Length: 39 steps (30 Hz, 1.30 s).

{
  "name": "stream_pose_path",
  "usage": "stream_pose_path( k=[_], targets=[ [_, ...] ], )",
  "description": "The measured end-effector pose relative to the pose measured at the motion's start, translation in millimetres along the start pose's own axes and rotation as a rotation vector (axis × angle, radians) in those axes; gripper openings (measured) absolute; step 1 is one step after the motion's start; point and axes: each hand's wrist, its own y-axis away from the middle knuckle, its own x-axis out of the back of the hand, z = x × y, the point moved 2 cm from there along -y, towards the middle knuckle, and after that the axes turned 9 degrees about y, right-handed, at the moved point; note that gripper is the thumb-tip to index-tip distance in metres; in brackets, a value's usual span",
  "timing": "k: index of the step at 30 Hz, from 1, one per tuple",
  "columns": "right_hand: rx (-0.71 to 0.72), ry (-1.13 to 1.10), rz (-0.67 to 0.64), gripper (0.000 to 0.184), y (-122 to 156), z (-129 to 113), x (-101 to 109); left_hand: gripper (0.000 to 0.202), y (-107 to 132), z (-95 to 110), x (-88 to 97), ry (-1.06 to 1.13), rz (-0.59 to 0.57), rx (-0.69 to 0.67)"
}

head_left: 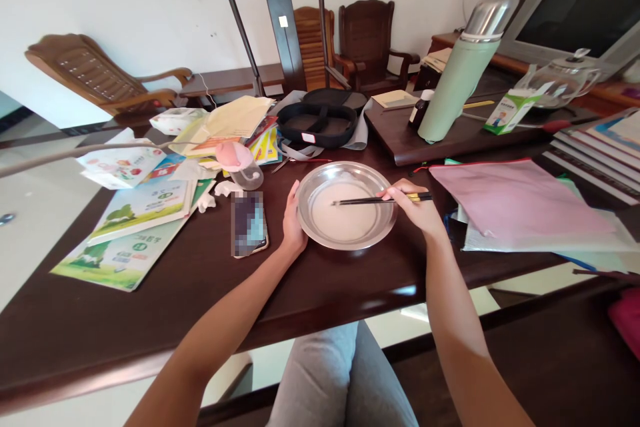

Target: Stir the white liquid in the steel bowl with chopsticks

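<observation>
Fingers of the right hand pinch closed around a pair of dark chopsticks, tips reaching left over a shallow metal plate holding a pale, thin layer. The left hand curls loosely against the plate's left rim, steadying rather than gripping it. The plate sits near the middle of a dark wooden table, close to the near edge. A phone lies just left of the left hand, a pink folder to the right. A hard stir could likely slop the contents toward phone or papers, since the rim is low.
</observation>
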Motion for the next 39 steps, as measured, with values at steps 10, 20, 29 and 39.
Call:
stream_pose_path(
  k=[10, 20, 29, 39],
  targets=[
    [-0.034, -0.074, -0.031, 0.062, 2, -1, 4, 0.066, -1, -1, 1.2, -0.002, -0.006, -0.007],
    [-0.059, -0.079, 0.191, 0.068, 3, 7, 18, 0.068, 1, 1, -1.1, -0.005, 0.007, -0.009],
    [-0.032, 0.012, 0.081, 0.063, 0, 3, 5, 0.071, -1, 0, 1.0, -0.020, -0.022, -0.018],
    [-0.039, -0.058, -0.068, 0.063, 2, -1, 4, 0.073, -2, -2, 2.2, -0.017, -0.026, -0.020]
  ],
)
